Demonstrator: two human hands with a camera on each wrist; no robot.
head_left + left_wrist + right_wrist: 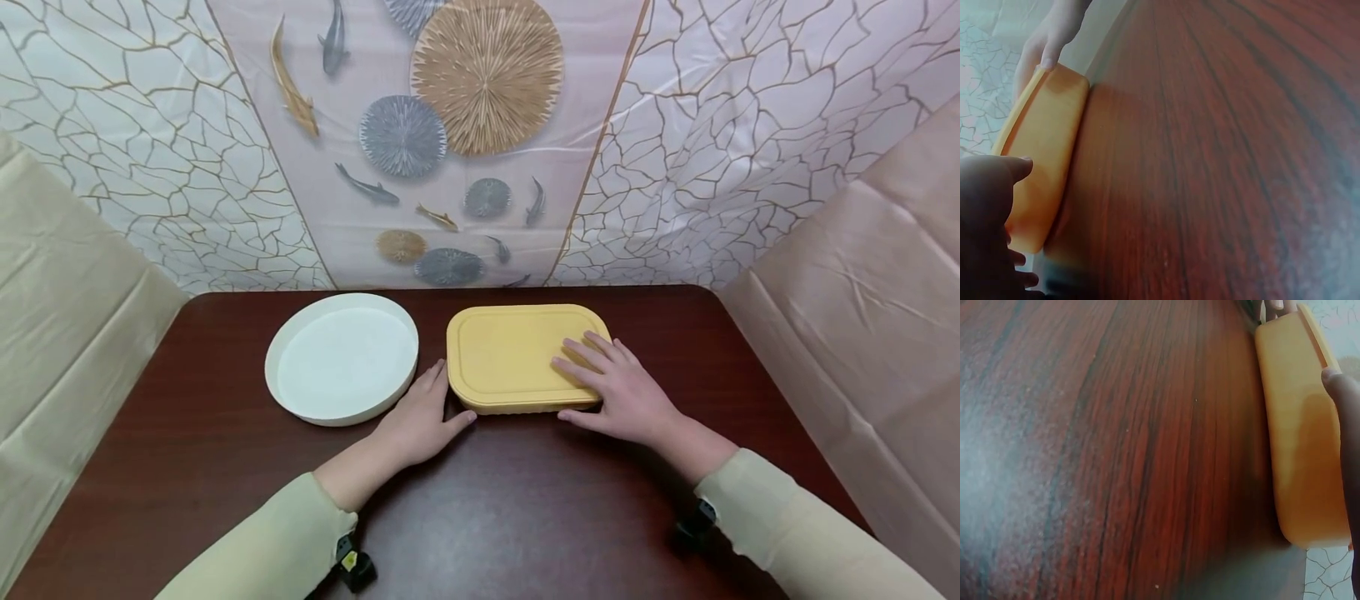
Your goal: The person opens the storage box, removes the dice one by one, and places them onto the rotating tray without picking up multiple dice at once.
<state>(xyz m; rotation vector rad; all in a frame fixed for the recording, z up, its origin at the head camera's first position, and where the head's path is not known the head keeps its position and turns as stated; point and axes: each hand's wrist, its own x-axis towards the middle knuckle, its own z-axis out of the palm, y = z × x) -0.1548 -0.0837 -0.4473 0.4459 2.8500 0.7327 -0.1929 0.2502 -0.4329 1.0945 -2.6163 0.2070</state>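
A yellow rectangular box with a lid (517,350) lies flat on the dark wooden table. Along its left side my left hand (422,425) reaches with straight fingers, the thumb pointing toward the box's front corner. My right hand (626,396) rests on the right part of the lid, fingers spread across the top and thumb by the front edge. The left wrist view shows the box's front wall (1054,131) with a thumb near it. In the right wrist view, the thumb (1334,381) touches the lid's rim. What is inside the box is hidden.
A round white tray (341,358) with a low rim stands left of the box, close to my left hand. The table (525,500) has a patterned cloth (480,208) hanging behind it and beige cloth walls (862,292) at its sides.
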